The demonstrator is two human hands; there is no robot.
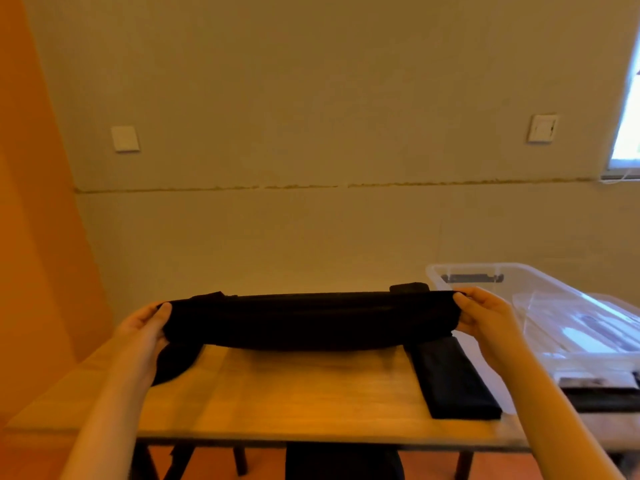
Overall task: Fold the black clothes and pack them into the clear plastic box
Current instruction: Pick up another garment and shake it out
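At the far left an orange wall (pixel 38 202) meets the beige wall (pixel 311 98), which carries a plate (pixel 125 138) on the left and a switch (pixel 542 128) toward the right. The left hand (pixel 143 336) is closed on the left end of a black garment (pixel 308 322), thumb on top and the other fingers (pixel 162 317) curled under the cloth. The garment stretches in a long, folded band between both hands, lifted above the wooden worktop (pixel 294 386), its middle sagging slightly; a loose part hangs down below the left hand onto the worktop. The right hand (pixel 485 318) pinches the right end, fingers shut tight around the cloth. Just below that hand a folded black piece (pixel 453 379) lies flat on the worktop, close beside the clear box (pixel 540 306). The box stands at the worktop's right end, open on top; what lies in it is hard to make out through the plastic. A window (pixel 628 98) shows at the far right edge.
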